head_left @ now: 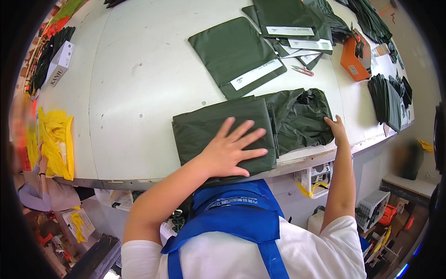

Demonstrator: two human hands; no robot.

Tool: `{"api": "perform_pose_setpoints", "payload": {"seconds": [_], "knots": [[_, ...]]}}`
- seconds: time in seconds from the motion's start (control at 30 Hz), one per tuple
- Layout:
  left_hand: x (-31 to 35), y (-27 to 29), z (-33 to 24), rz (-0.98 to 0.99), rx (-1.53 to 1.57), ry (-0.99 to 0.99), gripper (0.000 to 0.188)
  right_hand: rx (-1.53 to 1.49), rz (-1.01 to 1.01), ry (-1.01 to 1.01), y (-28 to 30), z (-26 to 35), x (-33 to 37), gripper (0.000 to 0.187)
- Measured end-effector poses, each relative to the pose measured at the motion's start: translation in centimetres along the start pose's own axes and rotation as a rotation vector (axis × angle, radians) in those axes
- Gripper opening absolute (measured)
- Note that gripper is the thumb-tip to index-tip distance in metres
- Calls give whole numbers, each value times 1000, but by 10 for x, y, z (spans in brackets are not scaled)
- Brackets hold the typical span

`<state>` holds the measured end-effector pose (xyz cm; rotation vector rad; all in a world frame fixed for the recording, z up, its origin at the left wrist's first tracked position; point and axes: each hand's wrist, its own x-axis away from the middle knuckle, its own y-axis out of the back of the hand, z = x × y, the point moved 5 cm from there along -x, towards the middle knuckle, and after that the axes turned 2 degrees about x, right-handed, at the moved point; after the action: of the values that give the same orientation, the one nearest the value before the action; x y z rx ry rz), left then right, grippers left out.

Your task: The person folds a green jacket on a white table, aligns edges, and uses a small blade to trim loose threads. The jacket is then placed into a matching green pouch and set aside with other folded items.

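A dark green coated cloth (204,125) lies at the table's front edge, folded flat on its left half and bunched on its right. My left hand (230,151) rests palm down on the flat part with its fingers spread. At the bunched right end, my right hand (338,130) grips the cloth's edge, with its fingers partly hidden. Just beyond lies a flat dark green pouch (232,51) with a white printed strip. More such pouches (290,18) overlap at the far right, next to small red-handled thread snips (303,70).
An orange box (357,58) with tools in it stands at the right, near a stack of dark green pieces (384,102). At the left, a person's hand (42,160) touches yellow cloth (58,139). A white box (60,63) sits farther back. White baskets (313,179) hang below the table edge.
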<state>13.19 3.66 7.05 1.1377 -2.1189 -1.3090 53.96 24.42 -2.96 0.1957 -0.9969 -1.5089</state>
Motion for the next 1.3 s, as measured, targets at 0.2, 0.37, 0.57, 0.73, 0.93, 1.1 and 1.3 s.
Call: {"api": "perform_pose_setpoints", "payload": {"seconds": [0.2, 0.37, 0.57, 0.73, 0.93, 1.1, 1.3], "knots": [[-60, -36, 28, 332, -126, 21, 79, -235, 385, 104, 26, 81, 5, 43], [-126, -56, 24, 182, -80, 303, 79, 139, 398, 587, 54, 271, 92, 49], [-172, -82, 45, -298, 101, 388, 64, 830, 391, 892, -85, 224, 255, 30], [-88, -58, 47, -182, 298, 79, 57, 496, 392, 848, -89, 174, 271, 65], [28, 10, 46, -239, 592, 423, 53, 429, 388, 855, -116, 132, 285, 70], [4, 22, 19, -319, 399, 546, 41, 434, 293, 897, -129, 132, 294, 59], [-40, 44, -12, -303, -46, 269, 58, 399, 318, 906, -127, 130, 294, 54]]}}
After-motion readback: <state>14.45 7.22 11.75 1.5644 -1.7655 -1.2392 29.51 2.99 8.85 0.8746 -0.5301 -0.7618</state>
